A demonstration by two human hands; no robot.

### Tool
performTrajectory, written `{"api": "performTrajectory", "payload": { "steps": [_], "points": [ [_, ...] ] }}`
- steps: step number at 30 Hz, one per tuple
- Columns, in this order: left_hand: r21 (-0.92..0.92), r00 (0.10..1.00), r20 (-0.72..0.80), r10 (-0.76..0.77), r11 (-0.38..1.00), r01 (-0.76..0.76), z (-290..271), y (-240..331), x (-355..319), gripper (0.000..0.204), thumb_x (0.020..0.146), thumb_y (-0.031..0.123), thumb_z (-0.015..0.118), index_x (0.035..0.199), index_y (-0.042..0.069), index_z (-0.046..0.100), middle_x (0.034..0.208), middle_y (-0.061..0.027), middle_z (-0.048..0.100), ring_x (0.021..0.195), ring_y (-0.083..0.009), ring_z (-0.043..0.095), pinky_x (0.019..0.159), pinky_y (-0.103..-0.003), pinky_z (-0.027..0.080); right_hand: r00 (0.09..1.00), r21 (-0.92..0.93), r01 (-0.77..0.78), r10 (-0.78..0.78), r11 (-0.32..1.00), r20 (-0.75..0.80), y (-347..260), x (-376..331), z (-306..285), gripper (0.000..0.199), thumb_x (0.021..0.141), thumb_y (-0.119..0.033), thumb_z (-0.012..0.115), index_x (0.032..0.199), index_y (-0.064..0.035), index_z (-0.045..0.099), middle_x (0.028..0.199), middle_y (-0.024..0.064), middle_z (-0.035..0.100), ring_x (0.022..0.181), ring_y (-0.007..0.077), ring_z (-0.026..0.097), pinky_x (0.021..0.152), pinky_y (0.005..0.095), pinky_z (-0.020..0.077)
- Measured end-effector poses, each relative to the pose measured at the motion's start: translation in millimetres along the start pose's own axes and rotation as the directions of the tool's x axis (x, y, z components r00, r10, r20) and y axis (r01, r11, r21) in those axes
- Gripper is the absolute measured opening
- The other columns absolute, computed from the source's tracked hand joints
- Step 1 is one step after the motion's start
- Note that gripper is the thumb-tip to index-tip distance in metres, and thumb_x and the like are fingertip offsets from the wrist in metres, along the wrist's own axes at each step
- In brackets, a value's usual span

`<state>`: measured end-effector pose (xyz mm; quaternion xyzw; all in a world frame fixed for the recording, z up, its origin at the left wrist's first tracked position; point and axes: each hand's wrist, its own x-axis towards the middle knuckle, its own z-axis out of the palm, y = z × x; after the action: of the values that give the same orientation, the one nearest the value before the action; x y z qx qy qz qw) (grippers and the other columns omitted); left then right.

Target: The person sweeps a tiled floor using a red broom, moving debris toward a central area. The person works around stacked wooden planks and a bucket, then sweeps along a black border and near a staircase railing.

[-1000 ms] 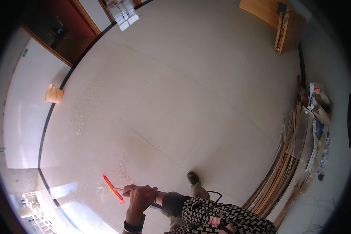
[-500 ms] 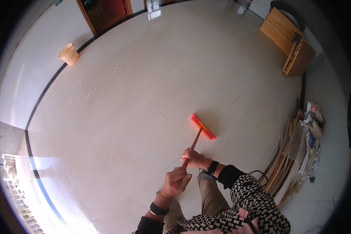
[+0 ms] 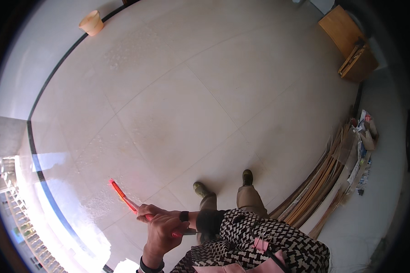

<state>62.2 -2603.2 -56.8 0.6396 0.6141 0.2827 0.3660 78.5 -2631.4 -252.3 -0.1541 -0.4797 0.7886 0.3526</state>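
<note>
Red broom head (image 3: 121, 195) now lower left — both hands (image 3: 161, 230) clenched round its handle (image 3: 177, 233).

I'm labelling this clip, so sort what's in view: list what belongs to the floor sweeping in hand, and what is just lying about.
In hand:
- red broom, head down on the floor
- left hand, gripping its handle
- right hand, gripping the handle nearer the head
- tiled floor

Lying about:
- tan bucket by the far wall
- wooden cabinet
- boards and papers stacked along the right wall
</note>
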Motion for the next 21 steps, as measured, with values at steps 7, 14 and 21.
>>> {"api": "performTrajectory", "payload": {
  "steps": [7,14,21],
  "points": [
    [-0.458,0.945,0.142,0.294,0.866,-0.2,12.6,58.7,13.2,0.008,0.073,0.0,0.074,0.077,0.006,0.069,0.06,-0.0056,0.054,0.055,-0.0267,0.054,0.059,-0.035,0.045,0.992,-0.794,-0.122,0.051,0.595,-0.115,-124.2,-83.5,-123.5,0.022,0.081,-0.009,0.067,0.066,-0.0033,0.053,0.07,0.0137,0.055,0.076,0.0347,0.056,0.07,0.0448,0.0448],
    [-0.544,0.847,0.394,0.358,0.833,-0.099,87.2,44.9,60.7,0.018,0.074,-0.004,0.073,0.067,0.001,0.057,0.065,-0.0126,0.054,0.062,-0.0305,0.053,0.066,-0.038,0.046,0.946,-0.854,-0.297,0.01,0.427,-0.324,-133.0,-111.5,-203.3,0.019,0.08,-0.01,0.067,0.068,-0.005,0.054,0.074,0.0111,0.057,0.076,0.0333,0.055,0.075,0.0429,0.047],
    [0.082,0.929,0.354,0.111,0.985,-0.149,106.2,19.8,111.8,0.026,0.08,0.013,0.073,0.059,0.005,0.061,0.052,-0.0122,0.057,0.047,-0.0334,0.056,0.052,-0.039,0.047,0.989,-0.178,-0.117,0.098,0.977,-0.112,-77.0,-96.7,-164.8,0.017,0.084,-0.011,0.067,0.074,-0.0055,0.054,0.077,0.0105,0.055,0.082,0.0306,0.056,0.076,0.0408,0.0463]
  ]
}}
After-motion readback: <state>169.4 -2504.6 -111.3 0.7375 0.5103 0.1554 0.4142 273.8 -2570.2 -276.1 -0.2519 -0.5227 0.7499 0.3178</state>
